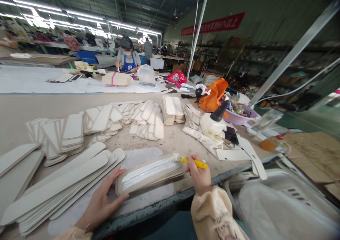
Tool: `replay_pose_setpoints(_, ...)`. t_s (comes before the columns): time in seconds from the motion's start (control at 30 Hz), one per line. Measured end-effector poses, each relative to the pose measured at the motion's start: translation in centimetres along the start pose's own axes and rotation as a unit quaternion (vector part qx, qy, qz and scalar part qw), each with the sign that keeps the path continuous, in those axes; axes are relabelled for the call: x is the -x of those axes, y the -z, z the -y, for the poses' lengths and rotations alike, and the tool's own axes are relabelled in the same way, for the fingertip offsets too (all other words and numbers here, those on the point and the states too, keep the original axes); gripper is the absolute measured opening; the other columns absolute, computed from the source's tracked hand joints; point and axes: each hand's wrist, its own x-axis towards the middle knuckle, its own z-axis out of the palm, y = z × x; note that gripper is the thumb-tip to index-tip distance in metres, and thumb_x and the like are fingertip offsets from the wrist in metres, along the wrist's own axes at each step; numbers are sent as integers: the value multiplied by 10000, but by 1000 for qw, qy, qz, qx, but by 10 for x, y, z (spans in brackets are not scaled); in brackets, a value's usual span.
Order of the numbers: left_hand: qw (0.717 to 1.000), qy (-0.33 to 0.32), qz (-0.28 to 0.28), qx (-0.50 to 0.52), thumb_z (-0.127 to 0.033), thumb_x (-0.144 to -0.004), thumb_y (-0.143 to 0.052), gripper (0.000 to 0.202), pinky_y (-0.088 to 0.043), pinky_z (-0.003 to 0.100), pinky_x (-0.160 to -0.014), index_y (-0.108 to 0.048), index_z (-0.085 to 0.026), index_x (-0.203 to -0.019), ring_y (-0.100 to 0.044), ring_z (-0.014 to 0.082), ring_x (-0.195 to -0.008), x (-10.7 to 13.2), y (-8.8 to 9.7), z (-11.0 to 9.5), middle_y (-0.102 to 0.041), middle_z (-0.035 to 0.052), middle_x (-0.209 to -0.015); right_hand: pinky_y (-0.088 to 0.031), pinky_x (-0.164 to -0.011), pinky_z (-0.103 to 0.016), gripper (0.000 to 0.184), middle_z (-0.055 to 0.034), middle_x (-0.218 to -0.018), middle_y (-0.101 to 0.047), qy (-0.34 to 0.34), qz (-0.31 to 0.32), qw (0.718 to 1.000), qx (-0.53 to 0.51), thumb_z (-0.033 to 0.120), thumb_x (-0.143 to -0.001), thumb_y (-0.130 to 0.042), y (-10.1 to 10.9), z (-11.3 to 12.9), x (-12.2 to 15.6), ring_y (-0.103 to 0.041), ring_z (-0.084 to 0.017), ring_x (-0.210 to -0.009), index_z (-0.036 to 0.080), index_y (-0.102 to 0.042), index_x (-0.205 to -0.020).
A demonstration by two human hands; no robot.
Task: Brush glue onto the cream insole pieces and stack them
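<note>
Beige-sleeved right hand (pixel 199 175) has a yellow brush (pixel 184 160) in its grip; left hand (pixel 104 198), splayed, touches stacked strips (pixel 151 172).

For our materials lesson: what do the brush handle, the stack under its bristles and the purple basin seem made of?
Brush handle: probably smooth plastic, from its even, bright yellow.
Stack: matte beige sheets, perhaps board or leather, judging by their thin, flat layers.
Basin: likely smooth moulded plastic, given its uniform colour.
</note>
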Motion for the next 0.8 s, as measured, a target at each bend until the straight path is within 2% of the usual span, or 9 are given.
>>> replay_pose_setpoints(0.1,1000,0,3,-3,-458,-774,-654,714,-418,495,-1052,-350,-234,-1379,-484,319,-1281,2,-2,3,-509,129,-1395,-362,-482,-245,349,34,-501,-547,0,-35,999,1,528,-871,-533,10,2,0,-455,-134,-469,199,-583,-767)
replay_pose_setpoints(0.2,1000,2,3,7,-453,-777,-654,727,-417,481,-1057,-331,-233,-1390,-491,305,-1274,3,-3,4,-518,125,-1384,-356,-464,-241,348,33,-507,-546,18,-21,999,-43,526,-871,-537,7,4,6,-431,-127,-456,189,-587,-804)
replay_pose_setpoints(0.37,999,14,6,30,-436,-787,-646,819,-420,465,-1057,-217,-233,-1455,-517,285,-1249,2,-2,-2,-552,118,-1349,-371,-452,-243,339,26,-505,-539,26,53,992,-115,519,-883,-542,-19,9,18,-441,-131,-448,188,-583,-828)
replay_pose_setpoints(0.63,999,20,7,41,-428,-773,-663,839,-413,487,-1059,-226,-240,-1463,-510,299,-1255,2,0,-4,-547,123,-1360,-358,-465,-234,317,30,-508,-544,17,159,975,-152,489,-921,-514,-71,18,47,-438,-116,-449,187,-577,-853)
replay_pose_setpoints(0.73,999,15,-1,45,-425,-765,-670,825,-426,477,-1051,-253,-244,-1454,-519,293,-1247,1,-1,-5,-560,108,-1349,-373,-479,-238,306,26,-515,-558,28,184,973,-134,474,-922,-513,-78,21,53,-464,-121,-460,187,-584,-845)
replay_pose_setpoints(0.8,999,14,-5,45,-423,-764,-672,817,-438,466,-1043,-264,-242,-1449,-528,288,-1240,2,-2,-5,-566,104,-1343,-381,-493,-243,296,28,-517,-557,33,178,977,-109,462,-926,-508,-76,22,51,-481,-126,-471,191,-585,-836)
